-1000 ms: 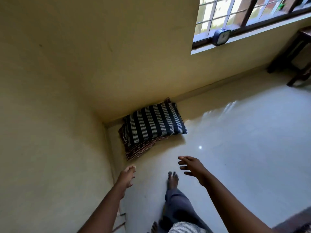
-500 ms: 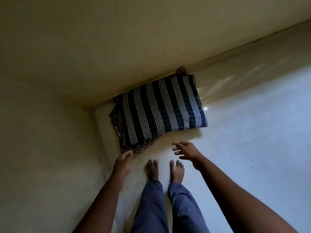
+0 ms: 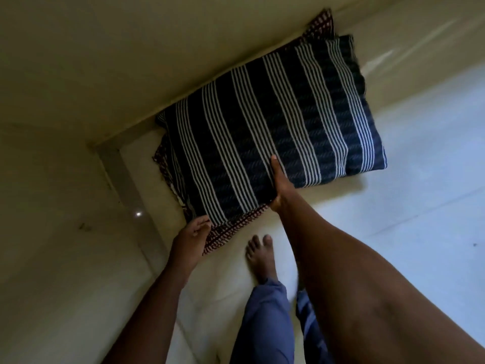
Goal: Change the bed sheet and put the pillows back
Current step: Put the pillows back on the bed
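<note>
Left hand [image 3: 193, 236] curls, grip unclear, at seven o'clock of the striped pillow [image 3: 275, 122], which lies in the floor [image 3: 420, 232] corner. Right hand [image 3: 278, 187] pinches its six o'clock edge, thumb atop. An uneven lift may drag the patterned cloth [image 3: 231, 229] beneath.

A room in a home: plain yellowish walls [image 3: 78, 74] meet in a corner beyond the left hand [image 3: 193, 237]. Glossy pale floor [image 3: 420, 219] spreads past the right hand [image 3: 278, 185], with a striped pillow [image 3: 262, 122] lying on it.
</note>
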The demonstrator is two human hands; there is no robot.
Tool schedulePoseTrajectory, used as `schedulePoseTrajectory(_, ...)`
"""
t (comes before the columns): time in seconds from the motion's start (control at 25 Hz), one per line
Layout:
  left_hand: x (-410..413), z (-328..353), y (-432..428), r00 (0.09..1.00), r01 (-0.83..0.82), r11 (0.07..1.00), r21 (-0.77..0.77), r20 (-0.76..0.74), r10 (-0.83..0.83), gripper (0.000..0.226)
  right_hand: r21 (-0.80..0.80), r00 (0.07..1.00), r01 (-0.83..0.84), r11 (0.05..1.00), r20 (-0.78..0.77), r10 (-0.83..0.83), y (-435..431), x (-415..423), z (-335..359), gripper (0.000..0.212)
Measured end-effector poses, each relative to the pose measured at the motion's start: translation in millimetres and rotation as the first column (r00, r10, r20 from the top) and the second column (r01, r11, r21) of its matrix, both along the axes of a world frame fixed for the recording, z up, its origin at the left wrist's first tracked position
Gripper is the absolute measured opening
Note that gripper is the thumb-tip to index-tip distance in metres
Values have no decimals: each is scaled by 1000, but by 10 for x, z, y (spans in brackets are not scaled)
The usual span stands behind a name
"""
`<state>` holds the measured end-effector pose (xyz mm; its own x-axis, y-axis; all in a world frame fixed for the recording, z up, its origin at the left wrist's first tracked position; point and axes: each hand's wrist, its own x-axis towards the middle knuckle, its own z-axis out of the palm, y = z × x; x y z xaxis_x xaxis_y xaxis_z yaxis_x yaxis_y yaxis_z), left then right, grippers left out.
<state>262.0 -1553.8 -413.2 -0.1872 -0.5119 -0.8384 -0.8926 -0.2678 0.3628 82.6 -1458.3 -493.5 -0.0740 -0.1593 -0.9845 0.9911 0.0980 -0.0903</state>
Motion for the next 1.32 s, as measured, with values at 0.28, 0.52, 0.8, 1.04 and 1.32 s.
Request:
schedulePoseTrajectory(0.28, -65, 522, -106, 990, 95, 995, -4, -100, -95, 23, 230, 977, 125, 965, -197, -80, -70, -128, 546, 114)
schedulePoseTrajectory(0.52, -569, 1612, -199, 950, 182, 983, -21, -253, -181, 17, 426, 832, -149, 892, -433, 345, 279, -416, 1911, 59)
schedulePoseTrajectory(0.8, -1171, 2947, 185, 697, 537, 804, -254, -404, -593, 25, 690, 224, -632, 352, -273, 936, 1251, -592, 3342, 61)
schedulePoseTrajectory(1.04, -1563, 3961, 1114, 70, 695, 246, -675, -277, -958, 48, 756, -299, -649, -86, -150, 942, 1981, -476, 4439, 39)
schedulePoseTrajectory(1.32, -1323, 4420, 2182, -33, 917, -5, -399, -64, -997, 92, 892, -691, -333, -305, -11, 723, 2692, -292, 5442, 35)
